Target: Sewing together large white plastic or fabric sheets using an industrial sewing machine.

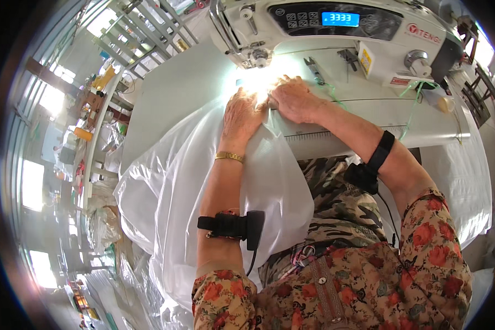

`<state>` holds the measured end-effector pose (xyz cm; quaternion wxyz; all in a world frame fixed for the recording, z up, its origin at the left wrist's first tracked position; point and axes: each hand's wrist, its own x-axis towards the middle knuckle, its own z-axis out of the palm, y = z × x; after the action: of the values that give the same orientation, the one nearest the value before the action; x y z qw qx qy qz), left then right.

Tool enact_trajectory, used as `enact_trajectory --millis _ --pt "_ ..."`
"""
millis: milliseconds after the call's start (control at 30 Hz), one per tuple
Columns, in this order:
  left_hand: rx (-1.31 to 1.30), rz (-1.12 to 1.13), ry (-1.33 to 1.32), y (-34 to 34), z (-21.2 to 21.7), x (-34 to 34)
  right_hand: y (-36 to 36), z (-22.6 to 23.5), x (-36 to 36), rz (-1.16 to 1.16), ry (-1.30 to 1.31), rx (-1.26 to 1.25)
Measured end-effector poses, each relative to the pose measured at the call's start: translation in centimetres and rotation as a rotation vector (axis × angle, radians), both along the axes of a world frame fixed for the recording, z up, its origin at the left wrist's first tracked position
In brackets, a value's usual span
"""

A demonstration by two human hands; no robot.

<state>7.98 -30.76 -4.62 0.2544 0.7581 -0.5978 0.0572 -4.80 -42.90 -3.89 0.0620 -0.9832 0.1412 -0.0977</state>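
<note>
The fingers of the left hand lie flat and close together, pressed down on the white cloth just in front of the needle of the sewing machine. The fingers of the right hand are curled and bunched together, knuckles up, touching the cloth beside the left hand — whether they pinch a fold cannot be told, since the lamp's glare washes out the fingertips.

The cloth looks thin, light and soft — it drapes in loose folds off the desk and down over the person's lap. It seems a little slick and would likely slide and bunch, so a flat press near the seam edge, one hand either side, judges best for holding it.

Further out, a gold bracelet circles the left wrist, and a black strap with a small device sits on each forearm. A green thread trails down at the right of the machine.
</note>
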Motion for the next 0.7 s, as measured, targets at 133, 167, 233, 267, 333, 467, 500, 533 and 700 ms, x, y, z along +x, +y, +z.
enact_trajectory --millis 133,167,233,267,333,467,500,533,700 --pt "0.025 0.038 0.062 0.7 0.2 0.1 2.0 0.3 -4.5 0.083 -0.086 0.154" --pt "0.081 0.074 0.111 1.1 0.4 -0.2 2.7 0.4 -5.6 0.090 -0.059 0.256" --pt "-0.101 -0.037 0.164 2.8 0.6 -1.9 5.0 0.0 -8.7 0.159 -0.201 0.242" --pt "-0.128 -0.052 0.223 4.3 0.7 -3.2 6.4 -0.2 -10.3 0.190 -0.273 0.239" --pt "-0.259 -0.066 0.431 8.0 0.6 -7.1 9.0 -0.6 -13.5 0.140 -0.319 0.447" --pt "-0.213 -0.092 0.388 16.7 0.1 -15.0 13.9 -1.8 -17.9 0.025 -0.143 1.138" --pt "-0.139 -0.039 0.348 18.4 -0.1 -16.2 14.9 -2.5 -18.4 -0.013 -0.148 1.245" --pt "-0.065 0.013 0.310 19.8 -0.3 -17.3 16.0 -3.2 -18.8 -0.061 -0.143 1.359" --pt "0.059 0.144 0.140 22.8 -2.9 -18.8 17.7 -6.9 -18.2 -0.113 -0.100 1.298"
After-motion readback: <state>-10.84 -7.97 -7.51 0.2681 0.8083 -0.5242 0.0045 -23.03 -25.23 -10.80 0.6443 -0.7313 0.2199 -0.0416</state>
